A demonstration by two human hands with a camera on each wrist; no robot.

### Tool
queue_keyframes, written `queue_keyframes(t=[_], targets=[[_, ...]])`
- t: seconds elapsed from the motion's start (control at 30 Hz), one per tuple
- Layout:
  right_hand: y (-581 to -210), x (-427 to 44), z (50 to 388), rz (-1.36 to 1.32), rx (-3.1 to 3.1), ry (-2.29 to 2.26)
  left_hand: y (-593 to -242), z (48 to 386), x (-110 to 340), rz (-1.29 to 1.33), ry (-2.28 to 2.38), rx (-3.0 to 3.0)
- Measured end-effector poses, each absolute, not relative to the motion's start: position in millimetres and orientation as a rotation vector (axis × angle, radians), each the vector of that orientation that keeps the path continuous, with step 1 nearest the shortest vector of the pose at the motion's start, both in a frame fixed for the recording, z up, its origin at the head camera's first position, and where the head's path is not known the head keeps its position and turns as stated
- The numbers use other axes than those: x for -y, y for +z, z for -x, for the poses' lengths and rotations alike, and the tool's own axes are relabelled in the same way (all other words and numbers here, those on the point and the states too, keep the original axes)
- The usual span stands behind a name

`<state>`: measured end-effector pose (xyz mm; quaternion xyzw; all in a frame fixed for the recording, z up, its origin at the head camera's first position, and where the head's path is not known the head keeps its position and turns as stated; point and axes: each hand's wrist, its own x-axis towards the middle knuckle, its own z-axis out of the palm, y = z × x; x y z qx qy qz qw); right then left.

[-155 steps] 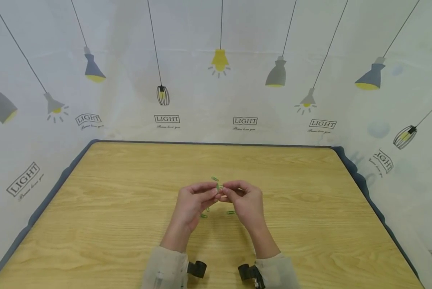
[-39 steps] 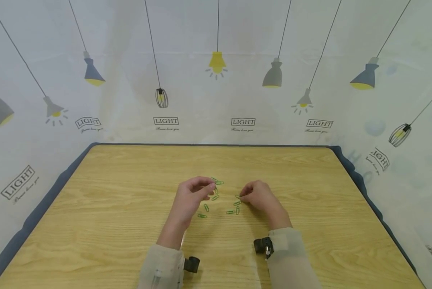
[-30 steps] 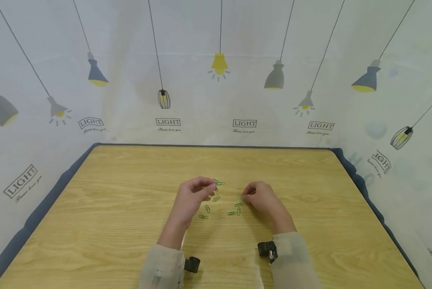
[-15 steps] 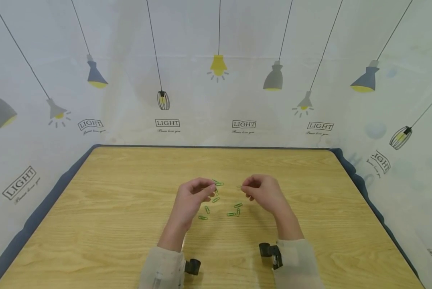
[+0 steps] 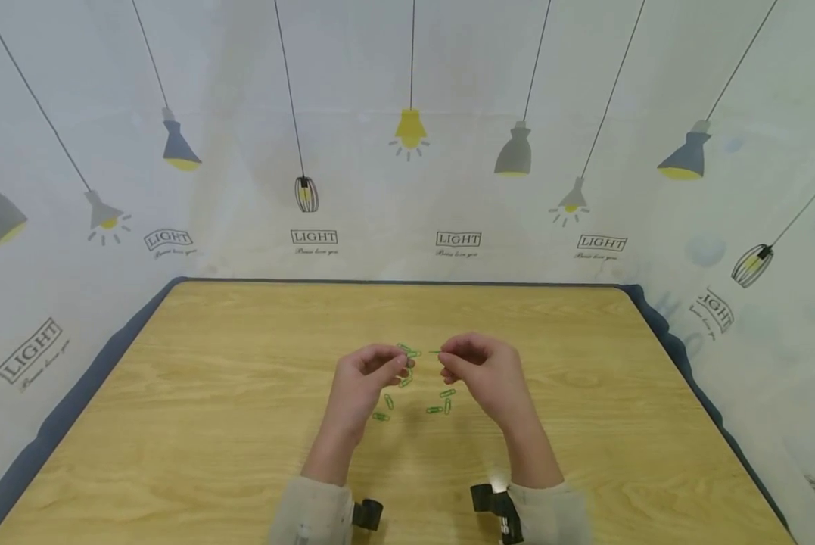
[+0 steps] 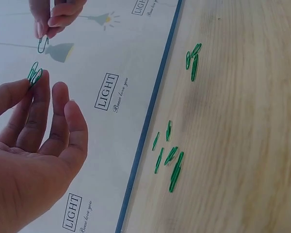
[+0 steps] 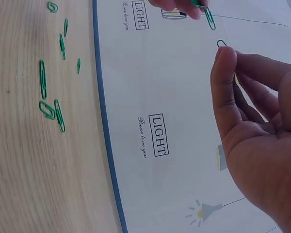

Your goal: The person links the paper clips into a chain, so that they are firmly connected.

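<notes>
My left hand (image 5: 359, 386) pinches green paper clips (image 6: 35, 74) between thumb and fingertips, above the table. At least two loops show in the left wrist view; whether they are linked is unclear. Opposite it, my right hand (image 5: 494, 375) pinches a single green paper clip (image 5: 435, 352), its free end pointing toward the left hand. A small gap separates this clip from those in the left hand, as the right wrist view shows with the right hand's clip (image 7: 221, 43) mostly covered by fingertips.
Several loose green paper clips lie on the wooden table (image 5: 244, 424): one group (image 6: 192, 62) on the right, another (image 6: 170, 155) on the left below my left hand. A white curtain (image 5: 366, 166) printed with lamps surrounds the table's back and sides.
The hands were together, then parted. My right hand took a paper clip from the right-hand group, lifted it and brought it left toward my left hand, which stayed nearly in place.
</notes>
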<state>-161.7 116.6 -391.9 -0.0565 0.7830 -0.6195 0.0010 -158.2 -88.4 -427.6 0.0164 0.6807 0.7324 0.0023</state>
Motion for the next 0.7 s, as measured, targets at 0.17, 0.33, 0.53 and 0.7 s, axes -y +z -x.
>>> queue_keyframes(t=[0.17,0.33,0.53,0.7], targets=[[-391,-111,163,0.153,-2.428,-2.039,-427,161,87,-0.049,2.3,-2.157],[-391,-106,162,0.159,-2.406,-2.122,-425,160,87,-0.068,2.316,-2.156],[-394,-98,160,0.213,-2.402,-2.188,-426,160,87,-0.063,2.327,-2.155],[-399,-90,160,0.264,-2.422,-2.153,-427,160,88,-0.053,2.327,-2.174]])
